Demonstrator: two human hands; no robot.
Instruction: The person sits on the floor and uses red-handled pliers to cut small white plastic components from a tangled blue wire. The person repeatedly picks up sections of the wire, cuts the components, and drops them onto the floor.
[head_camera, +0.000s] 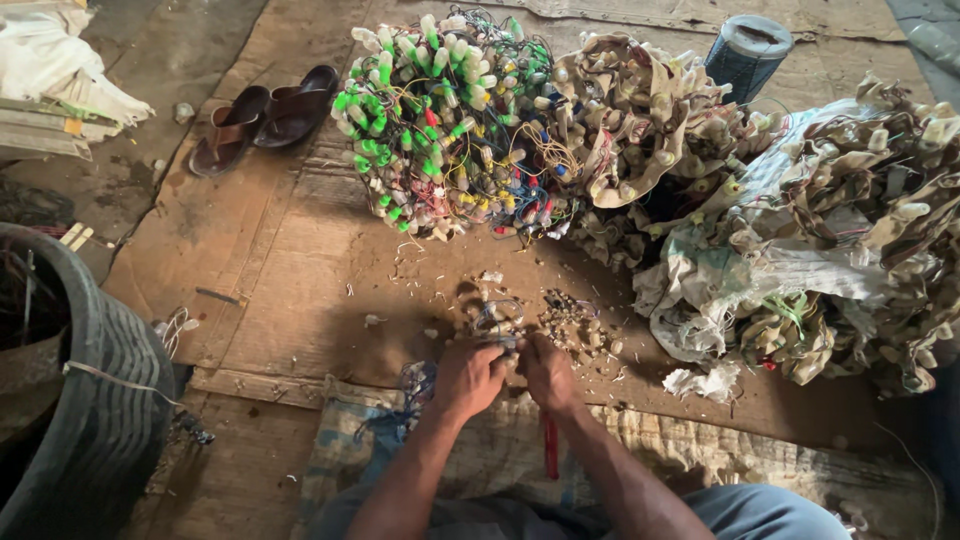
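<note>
My left hand (466, 378) and my right hand (548, 372) meet low in the middle of the view, over a brown cardboard sheet (300, 260). Both grip a small tangle of thin wires (497, 322) with little bulb holders. A red-handled tool (550, 448) sticks down from my right hand. Just beyond the hands lies a small heap of cut bits (572, 320). Farther off sits a big bundle of string lights (450, 120) with green, white and red holders.
A pile of dirty white light strings and plastic wrap (800, 230) fills the right. A dark blue spool (748, 50) stands at the back. Brown sandals (262, 118) lie at upper left, a black tyre (90, 400) at left, and a woven sack (640, 440) under my arms.
</note>
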